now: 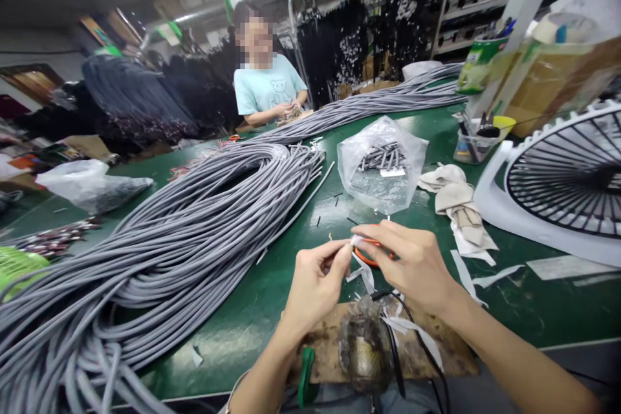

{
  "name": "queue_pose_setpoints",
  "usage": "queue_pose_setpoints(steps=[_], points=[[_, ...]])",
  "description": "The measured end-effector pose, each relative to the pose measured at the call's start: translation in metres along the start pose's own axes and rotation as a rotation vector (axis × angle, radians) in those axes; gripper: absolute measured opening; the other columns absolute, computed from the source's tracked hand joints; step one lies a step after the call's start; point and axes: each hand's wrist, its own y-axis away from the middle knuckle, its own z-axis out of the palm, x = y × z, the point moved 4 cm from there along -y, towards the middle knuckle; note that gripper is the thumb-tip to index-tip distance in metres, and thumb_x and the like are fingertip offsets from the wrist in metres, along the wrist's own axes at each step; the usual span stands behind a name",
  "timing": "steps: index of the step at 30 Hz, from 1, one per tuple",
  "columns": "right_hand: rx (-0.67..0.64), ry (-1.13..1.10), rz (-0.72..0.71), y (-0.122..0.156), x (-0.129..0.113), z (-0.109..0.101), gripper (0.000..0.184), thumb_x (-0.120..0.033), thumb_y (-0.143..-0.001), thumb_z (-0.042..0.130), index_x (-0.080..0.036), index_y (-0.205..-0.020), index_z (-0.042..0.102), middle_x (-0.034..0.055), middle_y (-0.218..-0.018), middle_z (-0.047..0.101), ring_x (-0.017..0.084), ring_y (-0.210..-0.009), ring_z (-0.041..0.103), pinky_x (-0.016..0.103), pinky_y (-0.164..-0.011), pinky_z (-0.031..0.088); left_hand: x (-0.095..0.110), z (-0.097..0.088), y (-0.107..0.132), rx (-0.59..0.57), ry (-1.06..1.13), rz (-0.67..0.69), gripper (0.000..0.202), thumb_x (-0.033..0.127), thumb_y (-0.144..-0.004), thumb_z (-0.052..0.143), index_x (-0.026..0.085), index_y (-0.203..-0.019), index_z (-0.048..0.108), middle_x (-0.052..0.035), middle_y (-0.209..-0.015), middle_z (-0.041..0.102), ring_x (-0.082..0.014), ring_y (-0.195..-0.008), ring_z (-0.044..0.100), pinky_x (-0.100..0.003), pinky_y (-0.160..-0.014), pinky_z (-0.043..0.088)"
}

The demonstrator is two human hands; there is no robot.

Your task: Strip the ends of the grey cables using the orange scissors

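My left hand (315, 281) and my right hand (412, 262) meet above the green table (252, 297), both pinching a small white strip of tape or paper (358, 241) between their fingertips. An orange ring-shaped thing (371, 252) shows just behind my right fingers. Below my hands a dark, grimy tool (363, 346) with a black cord sits on a wooden block (417, 352), with white paper scraps (363, 275) around it. A huge bundle of grey cables (184, 233) lies to the left.
A clear plastic bag of small dark parts (381, 165) sits ahead. A white fan (557, 187) lies at the right beside cloth gloves (456, 197) and a cup of tools (478, 139). Across the table a person in a light blue shirt (266, 87) works with their hands.
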Motion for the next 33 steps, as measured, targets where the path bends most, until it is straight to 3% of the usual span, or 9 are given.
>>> queue_pose_setpoints(steps=[3, 7, 9, 11, 15, 18, 22, 26, 33], points=[[0.001, 0.054, 0.017, 0.000, 0.003, 0.002, 0.020, -0.023, -0.085, 0.047, -0.018, -0.082, 0.067, 0.0043, -0.072, 0.063, 0.013, -0.062, 0.054, 0.025, -0.059, 0.039, 0.003, 0.003, 0.001, -0.108, -0.204, 0.102, 0.026, 0.024, -0.087, 0.046, 0.016, -0.102, 0.065, -0.0039, -0.074, 0.062, -0.0128, -0.064, 0.054, -0.021, -0.059, 0.043], [-0.175, -0.168, 0.249, -0.006, 0.018, 0.006, 0.021, -0.027, -0.080, 0.051, -0.014, -0.069, 0.064, 0.0014, -0.058, 0.057, 0.011, -0.051, 0.047, 0.023, -0.049, 0.034, 0.004, 0.010, 0.006, -0.201, -0.441, 0.290, 0.026, 0.012, -0.086, 0.043, 0.018, -0.100, 0.064, -0.0073, -0.088, 0.061, -0.0154, -0.078, 0.057, -0.025, -0.071, 0.044], [-0.229, -0.399, 0.393, -0.007, 0.026, 0.010, 0.023, -0.032, -0.078, 0.054, -0.013, -0.068, 0.061, -0.0009, -0.053, 0.051, 0.009, -0.046, 0.041, 0.021, -0.045, 0.030, 0.006, 0.011, 0.008, -0.187, -0.408, 0.365, 0.024, 0.011, -0.084, 0.045, 0.016, -0.098, 0.064, -0.0073, -0.088, 0.062, -0.0147, -0.077, 0.057, -0.024, -0.070, 0.044], [-0.227, -0.562, 0.456, -0.008, 0.027, 0.013, 0.025, -0.035, -0.077, 0.055, -0.012, -0.069, 0.058, -0.0018, -0.054, 0.049, 0.007, -0.046, 0.038, 0.021, -0.045, 0.029, 0.008, 0.005, 0.008, -0.072, -0.334, 0.371, 0.020, 0.012, -0.084, 0.048, 0.015, -0.095, 0.064, -0.0060, -0.083, 0.062, -0.0135, -0.073, 0.057, -0.023, -0.066, 0.044], [-0.279, -0.534, 0.278, -0.005, 0.008, 0.014, 0.024, -0.033, -0.082, 0.050, -0.013, -0.070, 0.057, -0.0038, -0.054, 0.041, 0.006, -0.046, 0.030, 0.021, -0.043, 0.024, 0.004, -0.011, 0.004, 0.188, -0.309, 0.234, 0.018, 0.019, -0.084, 0.049, 0.013, -0.092, 0.065, -0.0022, -0.068, 0.059, -0.0112, -0.058, 0.052, -0.021, -0.056, 0.040], [-0.264, -0.435, 0.172, -0.002, -0.002, 0.014, 0.025, -0.031, -0.084, 0.047, -0.015, -0.068, 0.056, -0.0024, -0.058, 0.044, 0.007, -0.049, 0.034, 0.021, -0.045, 0.028, 0.000, -0.018, 0.002, 0.260, -0.341, 0.204, 0.020, 0.021, -0.084, 0.050, 0.013, -0.092, 0.066, -0.0021, -0.067, 0.059, -0.0108, -0.056, 0.051, -0.021, -0.053, 0.038], [-0.018, -0.317, 0.244, -0.002, 0.008, 0.011, 0.026, -0.040, -0.076, 0.060, -0.016, -0.085, 0.059, 0.0001, -0.067, 0.054, 0.010, -0.056, 0.047, 0.020, -0.050, 0.037, -0.001, -0.011, 0.003, 0.164, -0.300, 0.274, 0.023, 0.019, -0.085, 0.048, 0.013, -0.102, 0.063, -0.0044, -0.077, 0.062, -0.0119, -0.064, 0.055, -0.022, -0.060, 0.042], [-0.098, -0.106, 0.024, -0.002, 0.005, 0.022, 0.020, -0.032, -0.082, 0.055, -0.015, -0.073, 0.061, 0.0003, -0.062, 0.056, 0.010, -0.056, 0.048, 0.021, -0.055, 0.037, 0.002, -0.001, 0.006, 0.094, -0.363, 0.366, 0.033, 0.012, -0.086, 0.043, 0.014, -0.117, 0.054, -0.0073, -0.091, 0.062, -0.0139, -0.080, 0.057, -0.024, -0.070, 0.045], [0.006, 0.175, -0.303, 0.008, -0.011, 0.023, 0.030, -0.018, -0.085, 0.044, -0.015, -0.059, 0.057, -0.0006, -0.054, 0.050, 0.008, -0.048, 0.040, 0.024, -0.047, 0.024, -0.006, 0.006, 0.006, 0.063, -0.536, 0.460, 0.038, -0.001, -0.081, 0.037, 0.016, -0.107, 0.057, -0.0072, -0.090, 0.061, -0.0155, -0.082, 0.057, -0.028, -0.075, 0.048]])
